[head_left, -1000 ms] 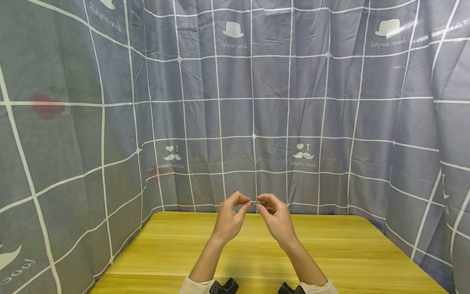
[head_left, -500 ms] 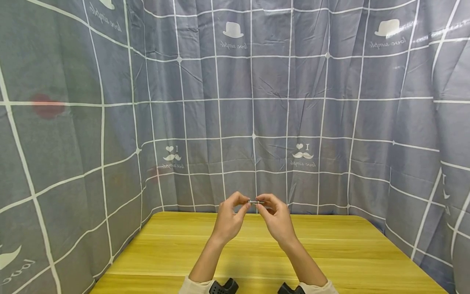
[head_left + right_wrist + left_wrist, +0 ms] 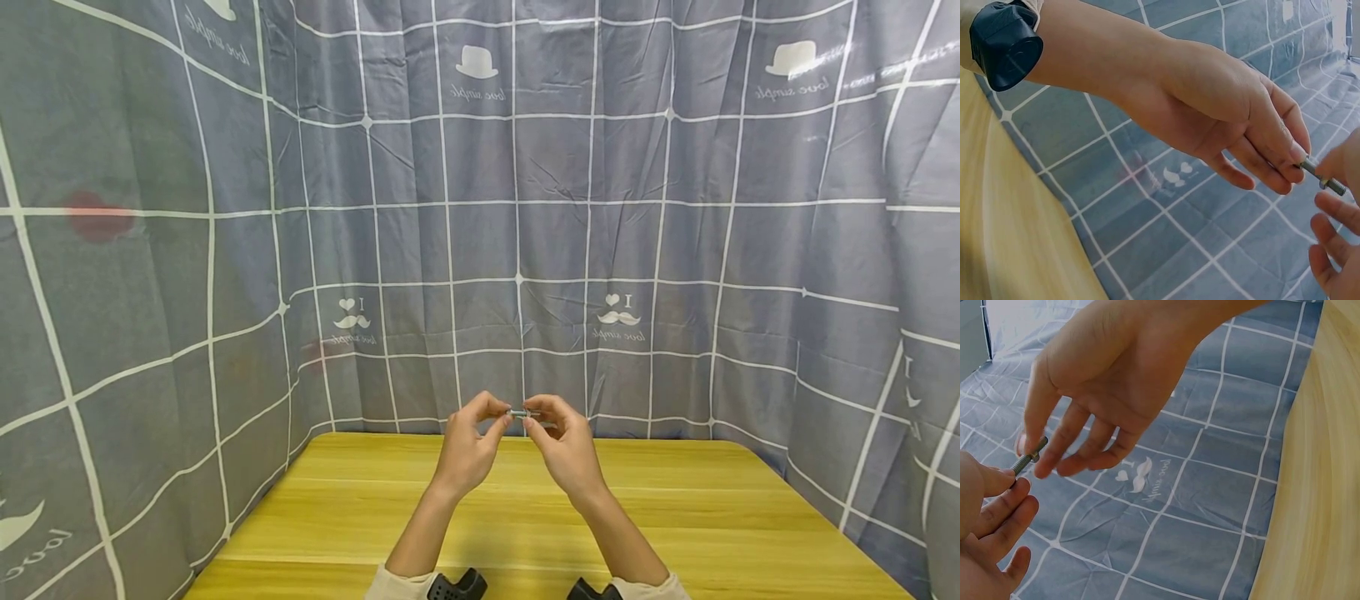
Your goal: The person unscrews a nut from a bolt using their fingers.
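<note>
A small metal bolt [image 3: 517,412] is held level between the two hands, above the far edge of the table. My left hand [image 3: 467,450] pinches one end of it between thumb and fingertips, hiding that end. Toward the other end a nut [image 3: 1324,184] sits on the thread. The thumb and index finger of my right hand [image 3: 566,450] are on either side of the nut and pinch it. In the left wrist view the bolt's threaded tip sticks out past the nut, beside the right thumb. The other right fingers are loosely bent, away from the bolt.
Below the hands lies a yellow wood-grain table [image 3: 360,517]. A grey-blue checked curtain [image 3: 555,242] hangs behind it and along both sides. Black wrist devices [image 3: 457,583] sit at the cuffs of both light sleeves.
Both hands and arms stay in almost the same place. The right thumb and index finger shift very slightly at the nut; the left hand keeps its pinch on the bolt.
</note>
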`<action>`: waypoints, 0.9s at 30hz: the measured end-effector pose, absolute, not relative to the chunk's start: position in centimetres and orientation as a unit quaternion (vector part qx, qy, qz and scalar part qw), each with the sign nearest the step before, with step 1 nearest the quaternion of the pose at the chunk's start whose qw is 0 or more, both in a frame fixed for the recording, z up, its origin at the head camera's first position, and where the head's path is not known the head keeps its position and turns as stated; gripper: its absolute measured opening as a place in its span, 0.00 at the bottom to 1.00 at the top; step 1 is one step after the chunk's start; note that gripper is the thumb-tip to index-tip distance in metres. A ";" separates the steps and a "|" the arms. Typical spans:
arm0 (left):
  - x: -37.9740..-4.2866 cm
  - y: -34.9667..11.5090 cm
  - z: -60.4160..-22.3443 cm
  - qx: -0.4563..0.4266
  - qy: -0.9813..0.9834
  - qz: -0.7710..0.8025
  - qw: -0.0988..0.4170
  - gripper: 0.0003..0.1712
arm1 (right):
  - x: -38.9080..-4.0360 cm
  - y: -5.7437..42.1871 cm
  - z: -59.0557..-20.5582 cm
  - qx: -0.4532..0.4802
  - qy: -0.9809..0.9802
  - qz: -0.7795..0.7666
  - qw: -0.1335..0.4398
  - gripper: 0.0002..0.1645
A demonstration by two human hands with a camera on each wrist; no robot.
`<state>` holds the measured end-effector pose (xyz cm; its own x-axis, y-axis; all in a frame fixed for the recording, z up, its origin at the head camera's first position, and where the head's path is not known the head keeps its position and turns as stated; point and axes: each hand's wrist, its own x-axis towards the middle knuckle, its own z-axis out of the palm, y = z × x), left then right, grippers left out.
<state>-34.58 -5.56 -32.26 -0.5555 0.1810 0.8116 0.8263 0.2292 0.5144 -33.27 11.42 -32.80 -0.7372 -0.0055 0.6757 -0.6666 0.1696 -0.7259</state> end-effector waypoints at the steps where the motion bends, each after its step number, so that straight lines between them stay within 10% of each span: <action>1: -34.6 -5.6 -32.3 -0.352 -0.717 -0.513 0.316 0.02 | -33.2 11.4 -32.8 0.233 -0.714 0.601 0.273 0.13; 27: -34.6 -5.6 -32.3 -0.349 -0.718 -0.513 0.314 0.03 | -33.3 11.3 -32.9 0.238 -0.719 0.593 0.274 0.10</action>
